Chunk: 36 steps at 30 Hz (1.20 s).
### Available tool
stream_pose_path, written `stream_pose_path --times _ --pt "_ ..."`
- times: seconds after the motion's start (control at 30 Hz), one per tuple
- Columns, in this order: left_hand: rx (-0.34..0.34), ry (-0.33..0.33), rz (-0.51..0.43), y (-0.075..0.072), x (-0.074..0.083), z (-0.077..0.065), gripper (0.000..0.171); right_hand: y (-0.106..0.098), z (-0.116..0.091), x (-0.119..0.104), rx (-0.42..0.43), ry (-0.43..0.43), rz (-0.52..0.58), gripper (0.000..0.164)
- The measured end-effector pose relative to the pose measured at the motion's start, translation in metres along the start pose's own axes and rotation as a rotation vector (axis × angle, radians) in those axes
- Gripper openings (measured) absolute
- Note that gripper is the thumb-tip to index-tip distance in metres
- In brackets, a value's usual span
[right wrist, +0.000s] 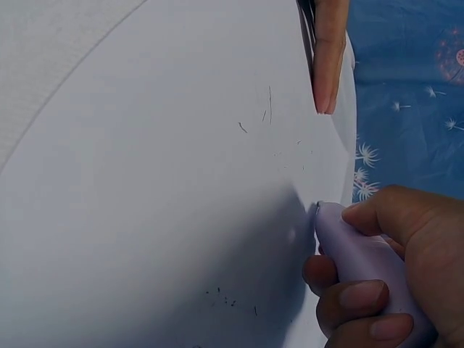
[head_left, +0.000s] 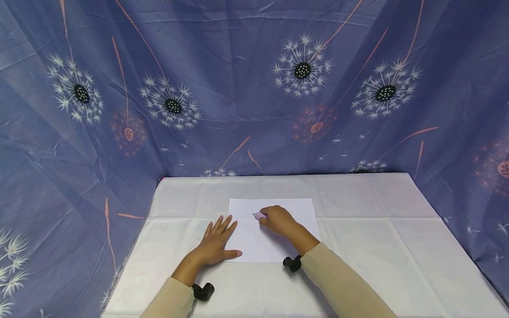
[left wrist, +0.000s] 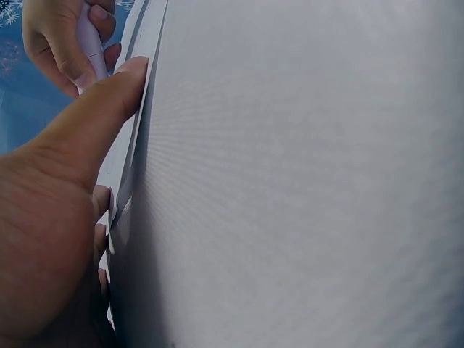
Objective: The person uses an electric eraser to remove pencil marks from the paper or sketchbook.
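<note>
A white sheet of paper [head_left: 258,245] lies flat on the white-covered table. My left hand [head_left: 214,245] rests with spread, straight fingers on the sheet's left edge, the thumb near its lower left corner. My right hand [head_left: 278,221] grips a thick, smooth lavender pen-shaped tool [right wrist: 366,261] with a small dark tip; its exact kind cannot be told. In the head view the tip points left, at the upper middle of the sheet. Short thin dark marks [right wrist: 270,105] and specks [right wrist: 228,299] show on the paper in the right wrist view.
A white cloth [head_left: 377,247] with fold creases covers the table. Blue fabric with dandelion prints [head_left: 238,88] hangs behind and at both sides. Black wrist devices [head_left: 292,263] sit at both cuffs, close above the table.
</note>
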<state>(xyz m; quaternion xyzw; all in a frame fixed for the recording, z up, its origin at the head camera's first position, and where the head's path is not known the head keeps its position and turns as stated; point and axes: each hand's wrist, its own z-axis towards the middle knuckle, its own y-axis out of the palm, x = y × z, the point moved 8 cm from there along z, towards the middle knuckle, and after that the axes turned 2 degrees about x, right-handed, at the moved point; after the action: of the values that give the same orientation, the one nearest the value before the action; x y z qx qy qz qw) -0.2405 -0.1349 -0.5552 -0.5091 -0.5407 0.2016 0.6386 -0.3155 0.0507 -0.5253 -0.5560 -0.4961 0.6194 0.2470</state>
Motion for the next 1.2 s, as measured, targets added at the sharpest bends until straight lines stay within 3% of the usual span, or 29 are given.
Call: stream_pose_path --times 0.27,0.67,1.2 --pt "0.021 0.018 -0.005 -0.0012 0.0013 -0.0003 0.094 0.0016 0.0040 0.0006 0.006 -0.012 0.005 0.038" --pt "-0.001 -0.008 -0.002 0.0000 -0.0010 0.0006 0.095 0.0009 0.0005 0.0009 -0.005 -0.007 -0.001 0.038" --pt "0.024 0.027 -0.025 0.0007 -0.0005 -0.0004 0.095 0.0011 0.0075 -0.0040 0.021 -0.041 0.002 0.037"
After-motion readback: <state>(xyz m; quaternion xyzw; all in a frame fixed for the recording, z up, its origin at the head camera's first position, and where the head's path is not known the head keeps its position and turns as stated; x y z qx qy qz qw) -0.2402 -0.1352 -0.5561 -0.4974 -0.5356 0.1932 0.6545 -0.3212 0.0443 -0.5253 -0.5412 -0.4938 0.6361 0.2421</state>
